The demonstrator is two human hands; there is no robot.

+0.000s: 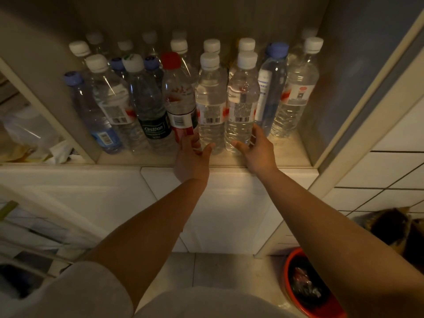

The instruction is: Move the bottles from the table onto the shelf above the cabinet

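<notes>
The right hand (252, 149) is around the foot of a clear bottle (242, 104) at the front of the shelf (286, 154); its thumb lies on the left side and the fingers curl on the right side, so I judge it is holding this bottle. The left hand (191, 157) reaches to the next clear bottle (210, 104), with the thumb spread toward its base and the fingers near a red-capped bottle (180, 97); if these fingers really grip something, I cannot tell, because they are behind the back of the hand. The two clear bottles stand upright, side by side and touching. The shelf is very full, many bottles stand close in rows, so there is a risk: a push or a quick pull of a hand can knock a neighbour, for example the dark green bottle (149, 102), and one falling bottle can take down others or roll over the front edge to the floor. The back rows are hard to see, only caps show. The table is not in view, so how many bottles remain there is unknown. A red bin (296, 292) below is partly cut off.
</notes>
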